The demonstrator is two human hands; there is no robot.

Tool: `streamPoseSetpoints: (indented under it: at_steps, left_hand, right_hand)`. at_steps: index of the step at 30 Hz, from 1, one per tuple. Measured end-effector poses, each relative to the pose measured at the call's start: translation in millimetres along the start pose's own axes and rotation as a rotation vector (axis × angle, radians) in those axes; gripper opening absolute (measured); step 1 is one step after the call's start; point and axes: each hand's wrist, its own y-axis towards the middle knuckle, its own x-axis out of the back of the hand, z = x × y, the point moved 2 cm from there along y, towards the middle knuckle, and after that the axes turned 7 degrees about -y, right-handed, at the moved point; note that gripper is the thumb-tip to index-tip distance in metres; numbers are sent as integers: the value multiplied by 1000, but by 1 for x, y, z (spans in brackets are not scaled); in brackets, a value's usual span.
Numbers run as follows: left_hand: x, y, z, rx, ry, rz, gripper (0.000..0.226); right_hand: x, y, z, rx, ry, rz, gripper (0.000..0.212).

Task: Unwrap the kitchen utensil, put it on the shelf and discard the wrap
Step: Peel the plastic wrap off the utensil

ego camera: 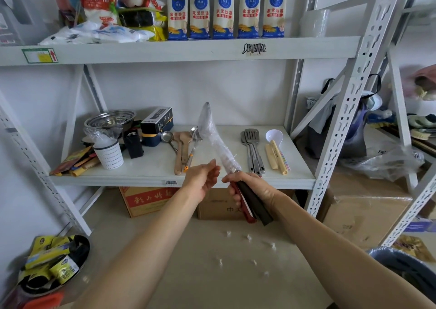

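Observation:
A long kitchen utensil [253, 202] with a dark and red handle points up and to the left, its metal head covered in clear plastic wrap [212, 135]. My right hand [245, 187] is shut on the handle just below the wrap. Open, with its fingers apart, my left hand [203, 179] hovers beside the lower end of the wrap, close to it but holding nothing. Both hands are in front of the middle shelf [151, 167], a white board that carries other utensils.
On the shelf lie wooden spatulas [180, 153], steel turners [253, 150], a white scoop [273, 136], metal bowls [111, 120] and a white cup [109, 154]. Cardboard boxes [146, 200] sit under the shelf. A grey bin [405, 268] is at lower right. The steel upright [349, 101] stands to the right.

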Motion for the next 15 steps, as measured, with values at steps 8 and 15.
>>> streamPoseSetpoints:
  at_steps: [8,15]
  left_hand:
    - [-8,-5,10,223,-116,137,36]
    - [6,-6,1,152,-140,84,10]
  right_hand:
    - [-6,2,-1,-15,-8,7,32]
    - [0,4,3,-2,40,14,35]
